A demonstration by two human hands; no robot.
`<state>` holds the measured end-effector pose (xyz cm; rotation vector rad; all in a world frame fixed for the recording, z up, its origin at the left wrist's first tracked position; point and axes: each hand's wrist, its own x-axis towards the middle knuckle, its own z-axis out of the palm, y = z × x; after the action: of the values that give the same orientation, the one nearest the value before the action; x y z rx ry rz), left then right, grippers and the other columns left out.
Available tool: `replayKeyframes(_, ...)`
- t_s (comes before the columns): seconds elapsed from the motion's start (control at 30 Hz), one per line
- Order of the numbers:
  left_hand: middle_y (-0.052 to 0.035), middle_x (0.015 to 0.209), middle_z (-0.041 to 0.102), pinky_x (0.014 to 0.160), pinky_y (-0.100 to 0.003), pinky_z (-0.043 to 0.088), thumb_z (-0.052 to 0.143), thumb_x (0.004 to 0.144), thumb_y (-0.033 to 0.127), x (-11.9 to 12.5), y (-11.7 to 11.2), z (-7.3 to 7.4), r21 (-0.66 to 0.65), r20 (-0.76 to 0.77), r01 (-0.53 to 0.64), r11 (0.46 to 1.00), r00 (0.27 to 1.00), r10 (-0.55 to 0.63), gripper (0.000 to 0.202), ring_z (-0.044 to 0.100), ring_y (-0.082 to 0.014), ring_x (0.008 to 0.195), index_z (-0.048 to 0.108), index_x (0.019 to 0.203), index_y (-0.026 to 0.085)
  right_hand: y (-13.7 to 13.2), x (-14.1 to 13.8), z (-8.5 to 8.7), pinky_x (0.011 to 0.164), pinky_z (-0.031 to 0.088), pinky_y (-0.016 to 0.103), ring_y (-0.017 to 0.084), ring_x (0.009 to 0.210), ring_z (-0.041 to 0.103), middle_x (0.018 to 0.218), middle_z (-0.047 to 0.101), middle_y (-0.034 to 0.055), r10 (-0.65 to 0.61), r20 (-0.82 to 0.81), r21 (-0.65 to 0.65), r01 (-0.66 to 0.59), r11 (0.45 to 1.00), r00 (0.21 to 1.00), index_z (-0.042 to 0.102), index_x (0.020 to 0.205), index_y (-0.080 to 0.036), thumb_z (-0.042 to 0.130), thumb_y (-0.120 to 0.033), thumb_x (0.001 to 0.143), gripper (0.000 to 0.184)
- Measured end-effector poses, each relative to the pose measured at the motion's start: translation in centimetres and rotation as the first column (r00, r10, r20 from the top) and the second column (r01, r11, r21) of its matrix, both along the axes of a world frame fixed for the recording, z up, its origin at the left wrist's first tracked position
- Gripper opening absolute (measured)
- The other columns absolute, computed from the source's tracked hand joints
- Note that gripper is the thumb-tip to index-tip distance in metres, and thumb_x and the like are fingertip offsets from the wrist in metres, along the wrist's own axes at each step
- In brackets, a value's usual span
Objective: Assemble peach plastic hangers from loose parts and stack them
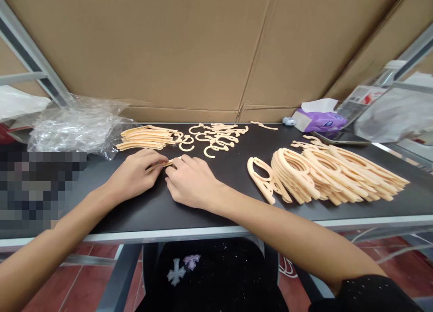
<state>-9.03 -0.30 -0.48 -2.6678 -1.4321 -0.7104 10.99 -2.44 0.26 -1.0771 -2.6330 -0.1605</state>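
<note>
Thin beige pc btwn both hands, over the tabletop. L hand & R hand: fingers curled in, pinching it, hiding most. Just beyond: beige strips, loose hooks. Hanger stack well to R; clear plastic wrap far L.

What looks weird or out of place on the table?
One thin tan piece lies by itself near the back edge of the table. It looks odd because it's apart from the messy pile of hooks just left of it. I can't see anything spilled or broken.
</note>
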Motion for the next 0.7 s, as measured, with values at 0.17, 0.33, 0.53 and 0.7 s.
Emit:
replayKeyframes(0.17, -0.0078, 0.103, 0.074, 0.092, -0.036, 0.055, 0.045, 0.097, 0.034, 0.2, -0.1, 0.2, -0.028, 0.002, -0.016, 0.999, 1.0, 0.016, 0.03, 0.069, -0.0227, 0.096, 0.071, 0.103, 0.019, -0.8, -0.1, 1.1, 0.08, 0.053, 0.04, 0.028, 0.107, 0.065, 0.119, 0.072, 0.0146, -0.003, 0.017, -0.037, 0.003, 0.999, 1.0, 0.073, 0.11, -0.012, 0.042, -0.023, 0.099, 0.035)
replayKeyframes(0.33, -0.0087, 0.105, 0.073, 0.093, -0.037, 0.054, 0.045, 0.098, 0.035, 0.2, -0.2, 0.1, 0.002, 0.002, 0.004, 1.0, 1.0, -0.004, 0.031, 0.068, -0.0238, 0.099, 0.071, 0.103, 0.019, -1.9, 3.4, 6.8, 0.067, 0.048, 0.032, 0.021, 0.082, 0.071, 0.094, 0.077, 0.0094, -0.036, 0.093, -0.103, 0.045, 0.994, 0.995, 0.078, 0.095, -0.017, 0.05, -0.02, 0.094, 0.028)
replayKeyframes(0.53, -0.0079, 0.108, 0.072, 0.092, -0.036, 0.053, 0.049, 0.097, 0.036, 0.0, -0.2, -0.4, 0.013, -0.018, -0.028, 1.0, 0.999, 0.028, 0.03, 0.068, -0.0243, 0.101, 0.071, 0.108, 0.02, 4.1, 17.4, 12.2, 0.067, 0.038, 0.044, 0.019, 0.085, 0.068, 0.083, 0.075, 0.0057, -0.454, -0.017, 0.002, 0.454, 0.891, 0.891, 0.077, 0.101, 0.004, 0.021, -0.047, 0.083, 0.078)
replayKeyframes(0.7, -0.0079, 0.109, 0.072, 0.094, -0.037, 0.053, 0.049, 0.097, 0.037, -0.1, -0.1, -0.5, 0.007, -0.021, -0.026, 1.0, 0.999, 0.027, 0.03, 0.068, -0.0249, 0.103, 0.071, 0.108, 0.02, 9.4, 28.5, 9.5, 0.06, 0.036, 0.044, 0.03, 0.095, 0.068, 0.1, 0.071, 0.0215, -0.812, 0.187, -0.15, 0.833, 0.533, 0.553, 0.075, 0.097, 0.008, 0.023, -0.066, 0.077, 0.093)
